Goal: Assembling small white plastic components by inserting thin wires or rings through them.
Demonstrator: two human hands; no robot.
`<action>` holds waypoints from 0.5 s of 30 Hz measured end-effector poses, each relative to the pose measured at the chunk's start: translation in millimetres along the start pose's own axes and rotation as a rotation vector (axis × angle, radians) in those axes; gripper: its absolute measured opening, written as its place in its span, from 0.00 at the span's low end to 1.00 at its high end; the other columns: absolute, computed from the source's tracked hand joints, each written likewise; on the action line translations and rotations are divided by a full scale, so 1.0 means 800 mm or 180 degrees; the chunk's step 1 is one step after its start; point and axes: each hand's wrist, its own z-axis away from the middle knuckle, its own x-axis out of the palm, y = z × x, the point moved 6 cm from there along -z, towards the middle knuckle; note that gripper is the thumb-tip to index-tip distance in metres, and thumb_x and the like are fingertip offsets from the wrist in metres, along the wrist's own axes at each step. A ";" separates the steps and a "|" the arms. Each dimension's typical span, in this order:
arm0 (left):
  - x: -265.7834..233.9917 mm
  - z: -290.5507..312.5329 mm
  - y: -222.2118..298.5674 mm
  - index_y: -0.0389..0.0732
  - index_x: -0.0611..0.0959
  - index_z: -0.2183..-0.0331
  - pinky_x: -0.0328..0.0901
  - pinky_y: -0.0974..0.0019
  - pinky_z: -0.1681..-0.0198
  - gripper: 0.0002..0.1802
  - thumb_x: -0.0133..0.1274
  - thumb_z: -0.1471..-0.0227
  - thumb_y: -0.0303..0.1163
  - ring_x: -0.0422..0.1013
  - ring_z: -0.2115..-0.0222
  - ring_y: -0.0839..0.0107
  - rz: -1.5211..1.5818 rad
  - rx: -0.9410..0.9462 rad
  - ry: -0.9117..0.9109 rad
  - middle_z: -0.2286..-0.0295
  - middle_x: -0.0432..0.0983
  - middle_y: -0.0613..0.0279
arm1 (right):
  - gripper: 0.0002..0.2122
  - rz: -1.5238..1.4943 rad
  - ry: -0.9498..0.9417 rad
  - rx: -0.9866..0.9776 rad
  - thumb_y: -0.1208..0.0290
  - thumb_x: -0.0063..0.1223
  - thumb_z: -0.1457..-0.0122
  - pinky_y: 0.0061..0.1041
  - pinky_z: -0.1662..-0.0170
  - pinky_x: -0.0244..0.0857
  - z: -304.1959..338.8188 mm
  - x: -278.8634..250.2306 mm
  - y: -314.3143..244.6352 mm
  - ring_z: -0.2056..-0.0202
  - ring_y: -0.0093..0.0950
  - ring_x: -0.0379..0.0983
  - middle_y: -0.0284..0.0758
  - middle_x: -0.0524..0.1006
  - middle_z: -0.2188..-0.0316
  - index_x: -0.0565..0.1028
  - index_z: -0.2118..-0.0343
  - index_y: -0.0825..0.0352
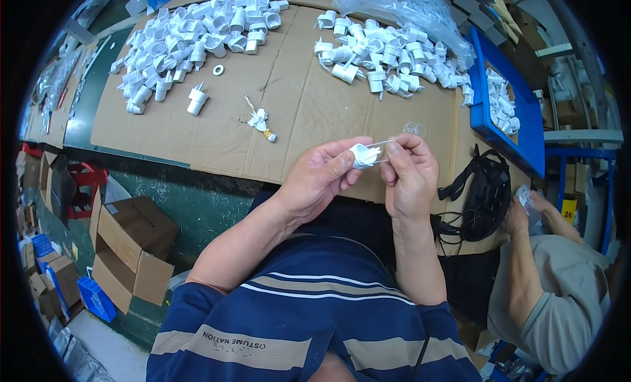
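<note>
My left hand (318, 177) pinches a small white plastic fitting (363, 156) between thumb and fingers, just past the table's near edge. Close beside it, my right hand (409, 173) grips a thin, pale elastic ring (376, 144), drawn taut between the fitting and my fingertips. A small tangle of similar thin rings (414, 129) lies on the cardboard behind my right hand. Two heaps of white plastic fittings cover the far side, a left heap (174, 43) and a right heap (394, 53). One loose fitting (196, 99) stands apart from the left heap.
Cardboard sheet (282, 66) covers the table. On it lie a flat white ring (218, 70) and a brush-like tool wrapped in white (259, 120). At right are a blue tray (483, 112), a black bag (486, 191) and a co-worker's hands (522, 208). An opened carton (135, 240) sits lower left.
</note>
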 end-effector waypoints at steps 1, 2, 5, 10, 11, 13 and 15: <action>-0.001 0.002 -0.002 0.30 0.73 0.40 0.66 0.77 0.64 0.25 0.54 0.35 0.29 0.69 0.66 0.76 0.0048 -0.0032 0.0043 0.62 0.76 0.57 | 0.05 0.0042 -0.0002 -0.0113 0.85 0.55 0.40 0.12 0.77 0.56 0.000 0.001 -0.002 0.80 0.15 0.64 0.33 0.76 0.75 0.77 0.61 0.75; -0.002 0.002 -0.003 0.29 0.73 0.40 0.66 0.77 0.64 0.25 0.54 0.35 0.28 0.69 0.66 0.77 0.0095 -0.0065 0.0084 0.62 0.76 0.57 | 0.05 0.0085 -0.0002 -0.0227 0.85 0.55 0.40 0.11 0.77 0.56 0.001 0.001 -0.004 0.80 0.15 0.63 0.33 0.76 0.75 0.77 0.61 0.75; -0.002 0.004 0.001 0.30 0.74 0.40 0.66 0.77 0.62 0.24 0.54 0.36 0.27 0.70 0.66 0.76 0.0042 0.0104 0.0085 0.62 0.76 0.59 | 0.05 0.0178 0.0028 -0.0155 0.85 0.55 0.40 0.11 0.77 0.56 0.006 0.003 -0.005 0.81 0.15 0.63 0.32 0.76 0.76 0.77 0.62 0.75; 0.007 0.008 0.019 0.33 0.74 0.40 0.67 0.74 0.59 0.26 0.56 0.38 0.25 0.71 0.64 0.74 -0.1297 0.0377 -0.0013 0.60 0.76 0.60 | 0.04 0.0418 0.0104 -0.0121 0.84 0.56 0.40 0.11 0.77 0.56 0.010 0.000 -0.013 0.81 0.14 0.63 0.31 0.75 0.77 0.78 0.63 0.75; 0.010 0.008 0.024 0.34 0.74 0.40 0.68 0.73 0.59 0.27 0.57 0.39 0.24 0.72 0.64 0.73 -0.1939 0.0425 -0.0060 0.60 0.76 0.59 | 0.04 0.0489 0.0126 -0.0136 0.84 0.56 0.40 0.11 0.77 0.56 0.011 -0.002 -0.015 0.81 0.14 0.63 0.31 0.75 0.78 0.78 0.63 0.75; 0.012 0.009 0.029 0.34 0.75 0.39 0.68 0.72 0.58 0.28 0.58 0.41 0.24 0.72 0.63 0.72 -0.2570 0.0465 -0.0108 0.59 0.76 0.59 | 0.04 0.0569 0.0155 -0.0144 0.84 0.56 0.40 0.11 0.77 0.56 0.012 -0.004 -0.018 0.80 0.14 0.63 0.31 0.75 0.78 0.78 0.63 0.75; 0.016 0.010 0.033 0.36 0.75 0.39 0.68 0.71 0.58 0.30 0.60 0.42 0.26 0.72 0.63 0.71 -0.2910 0.0658 -0.0261 0.59 0.76 0.60 | 0.03 0.0602 0.0148 -0.0148 0.84 0.57 0.41 0.11 0.77 0.57 0.014 -0.006 -0.019 0.80 0.14 0.63 0.30 0.75 0.78 0.78 0.64 0.74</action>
